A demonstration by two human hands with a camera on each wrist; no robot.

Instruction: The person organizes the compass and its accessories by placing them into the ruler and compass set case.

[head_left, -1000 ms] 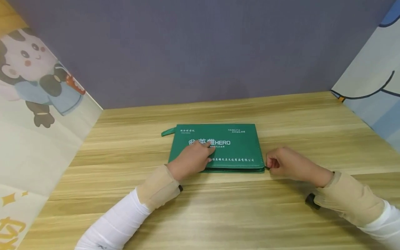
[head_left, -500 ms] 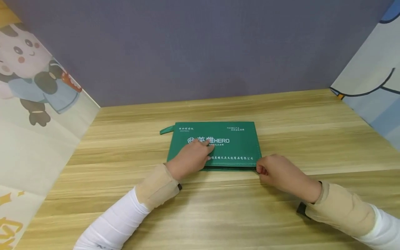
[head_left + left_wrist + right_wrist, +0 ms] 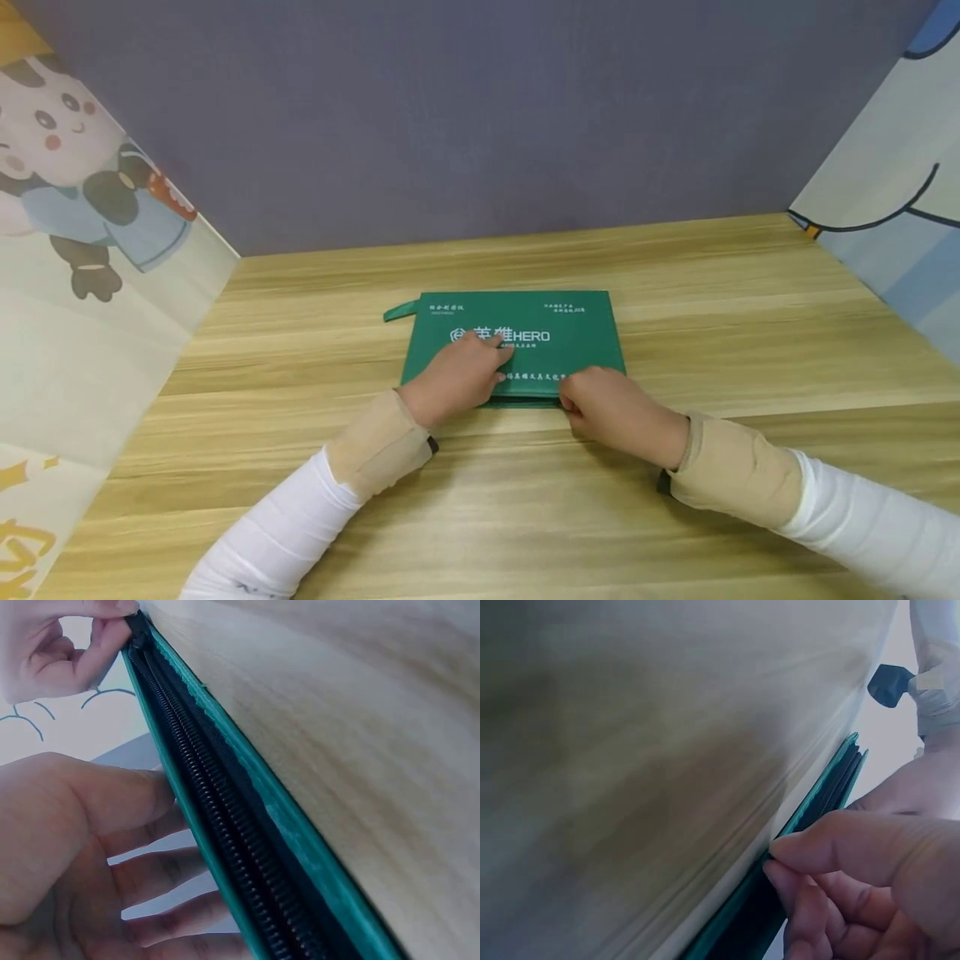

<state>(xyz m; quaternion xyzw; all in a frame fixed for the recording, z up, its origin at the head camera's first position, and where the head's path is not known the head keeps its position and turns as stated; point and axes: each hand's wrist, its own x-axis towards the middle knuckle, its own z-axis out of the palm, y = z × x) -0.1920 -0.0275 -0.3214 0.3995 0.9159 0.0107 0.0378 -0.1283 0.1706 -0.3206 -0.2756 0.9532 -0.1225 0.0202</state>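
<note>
A green zip case (image 3: 585, 325) with white lettering, HERO among it, lies flat on the table. My left hand (image 3: 459, 379) rests on its cover with the fingers spread out over the top, thumb at the near edge. My right hand (image 3: 622, 412) is at the case's near side, right of the middle. Thumb and index finger pinch the black zipper pull (image 3: 137, 628), seen at the top of the left wrist view. From there the dark zipper (image 3: 206, 776) runs along the side between two green edges. In the right wrist view the fingertips (image 3: 786, 847) hide the pull.
The case's green wrist strap (image 3: 401, 311) sticks out at its far left corner. The wood-grain table (image 3: 525, 500) ends at a grey-purple panel (image 3: 510, 125) behind, with cartoon-printed walls (image 3: 97, 333) on both sides.
My right hand has moved left along the case's near edge, from beyond its right corner, drawing the zipper pull with it. My left hand stays on the cover.
</note>
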